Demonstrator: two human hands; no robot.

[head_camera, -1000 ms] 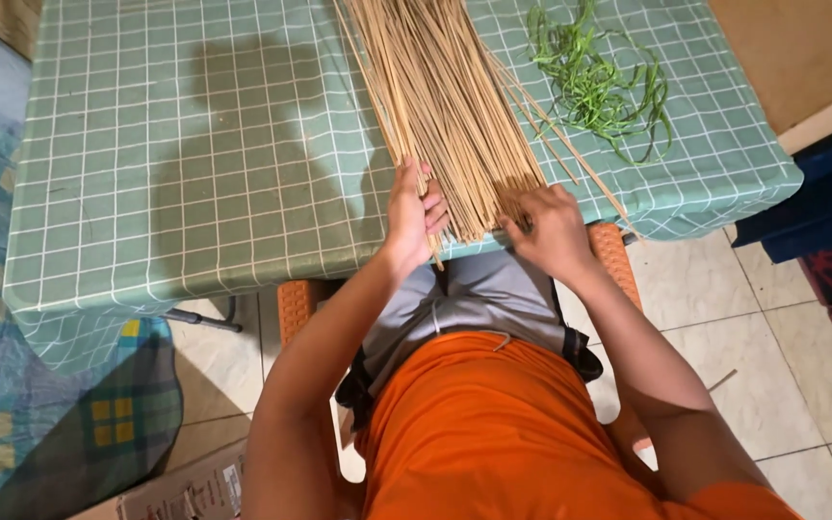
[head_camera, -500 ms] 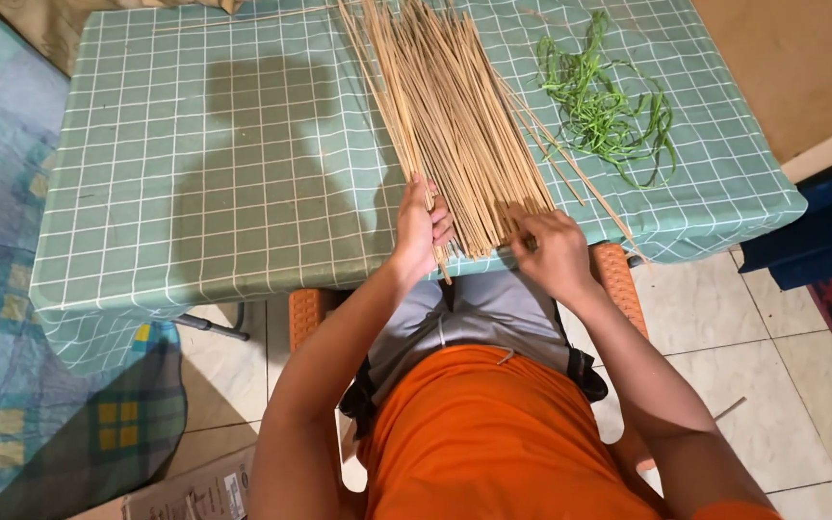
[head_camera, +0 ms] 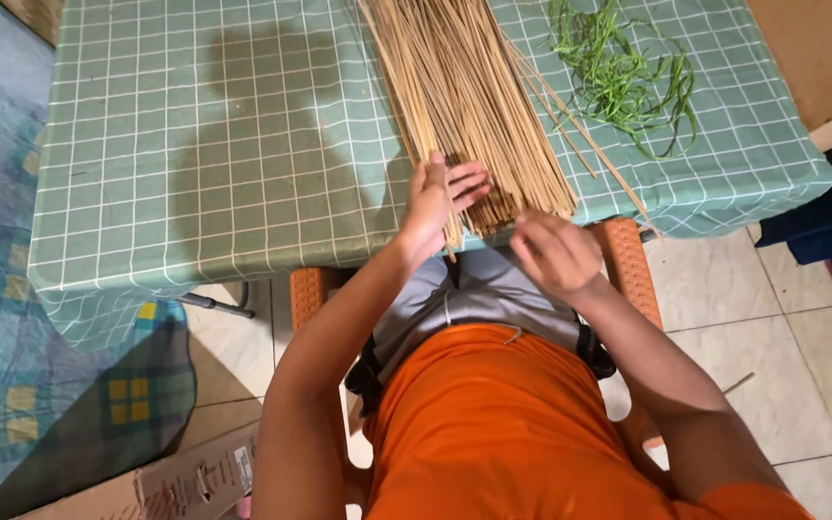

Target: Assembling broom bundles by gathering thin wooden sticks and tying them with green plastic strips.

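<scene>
Tan sticks (head_camera: 464, 106) are running straight away from both hands; left hand (head_camera: 440, 200) is pressing flat on their near ends, right hand (head_camera: 556, 255) is hovering loosely curled just beside.

Sticks (head_camera: 464, 106) lie on the table (head_camera: 195, 144), strands (head_camera: 623, 77) to their right.

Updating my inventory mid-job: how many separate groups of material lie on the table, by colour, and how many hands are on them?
Tan stick bundle: 1, left hand resting on it
Green strip pile: 1, untouched
Hands at the sticks' near end: 2, counting the right hand
Total material groups: 2
</scene>
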